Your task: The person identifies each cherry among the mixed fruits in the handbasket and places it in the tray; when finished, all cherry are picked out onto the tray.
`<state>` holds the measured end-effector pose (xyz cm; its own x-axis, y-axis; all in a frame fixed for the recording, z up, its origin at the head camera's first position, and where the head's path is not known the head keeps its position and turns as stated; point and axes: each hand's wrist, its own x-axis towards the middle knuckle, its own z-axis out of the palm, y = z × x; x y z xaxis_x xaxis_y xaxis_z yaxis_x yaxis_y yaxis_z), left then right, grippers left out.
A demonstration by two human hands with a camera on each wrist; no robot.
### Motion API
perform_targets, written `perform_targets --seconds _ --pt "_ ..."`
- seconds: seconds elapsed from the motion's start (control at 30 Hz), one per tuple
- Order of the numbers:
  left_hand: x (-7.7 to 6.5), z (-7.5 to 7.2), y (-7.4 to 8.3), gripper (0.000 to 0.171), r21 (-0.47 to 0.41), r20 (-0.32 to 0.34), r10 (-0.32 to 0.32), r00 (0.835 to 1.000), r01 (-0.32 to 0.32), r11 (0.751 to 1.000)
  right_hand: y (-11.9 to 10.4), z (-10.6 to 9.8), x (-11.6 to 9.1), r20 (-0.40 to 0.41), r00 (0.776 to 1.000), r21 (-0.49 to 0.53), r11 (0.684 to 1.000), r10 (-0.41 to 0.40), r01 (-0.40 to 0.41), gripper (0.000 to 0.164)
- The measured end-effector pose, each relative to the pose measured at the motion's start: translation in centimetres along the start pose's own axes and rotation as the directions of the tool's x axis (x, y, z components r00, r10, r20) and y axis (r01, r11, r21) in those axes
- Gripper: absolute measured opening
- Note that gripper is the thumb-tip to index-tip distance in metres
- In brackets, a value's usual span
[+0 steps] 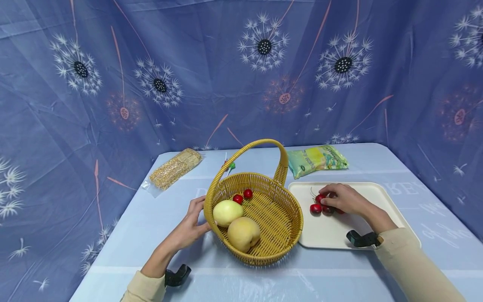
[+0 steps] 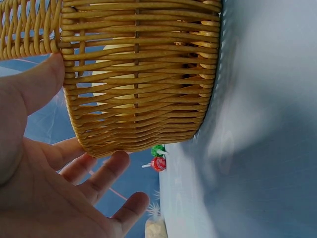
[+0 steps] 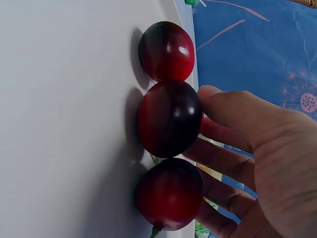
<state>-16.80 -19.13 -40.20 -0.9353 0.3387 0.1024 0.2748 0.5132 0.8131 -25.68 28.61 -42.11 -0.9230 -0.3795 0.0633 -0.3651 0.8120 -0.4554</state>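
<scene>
Two bare hands, set well apart, attend to a basket and a tray of fruit. The left hand (image 1: 190, 228) rests against the outer side of a round, golden-brown woven basket (image 1: 260, 261) with an arched handle; its thumb touches the rim near the handle's base, and its fingers are loosely extended and spread. Inside the basket, toward that hand, lie a smooth, pale yellow-green rounded fruit (image 1: 227, 213), a larger dull-yellow peach-like fruit (image 1: 244, 235) and two glossy red cherries (image 1: 247, 193).

The right hand (image 1: 349, 199) reaches over a cream, rectangular, round-cornered tray (image 1: 317, 235), its thumb and fingers bent about a cluster of dark red, shiny round cherries (image 1: 315, 208). The right wrist view shows three in a row, the thumb tip at the middle one; whether the fingers grip any cannot be told.

Behind, on the pale blue table covering (image 1: 234, 289), lie a clear packet of tan, grainy food (image 1: 175, 170), a green wrapped lollipop (image 1: 232, 165) beside a red wrapped lollipop (image 2: 158, 164), and a green-and-yellow plastic packet (image 1: 317, 160).
</scene>
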Motion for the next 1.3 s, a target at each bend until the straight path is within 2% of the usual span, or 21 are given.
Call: perform_targets --seconds 0.2,0.4,0.9,1.17,1.3 --pt "0.0 0.0 0.1 0.066 0.0 0.002 -0.002 1.0 0.002 1.0 -0.1 -0.5 -0.3 -0.04 0.999 -0.01 1.0 -0.026 0.025 0.035" --pt "-0.1 0.0 0.1 0.064 0.0 0.004 -0.015 1.0 0.015 1.0 -1.3 -1.0 -0.5 -0.086 0.994 -0.008 0.998 -0.069 0.069 0.034" --pt "-0.2 0.1 -0.1 0.064 0.001 -0.004 0.01 1.0 -0.01 1.0 -6.7 -2.7 -0.5 -0.155 0.975 -0.033 0.987 -0.158 0.155 0.03" --pt "-0.1 0.1 0.0 0.064 -0.003 -0.001 0.001 1.0 -0.001 1.0 -9.2 -2.8 -0.4 -0.195 0.949 -0.043 0.968 -0.25 0.246 0.031" --pt "-0.1 0.1 0.0 0.064 -0.003 -0.002 0.007 1.0 -0.007 1.0 -10.6 -2.8 -0.2 -0.195 0.943 -0.039 0.962 -0.271 0.269 0.032"
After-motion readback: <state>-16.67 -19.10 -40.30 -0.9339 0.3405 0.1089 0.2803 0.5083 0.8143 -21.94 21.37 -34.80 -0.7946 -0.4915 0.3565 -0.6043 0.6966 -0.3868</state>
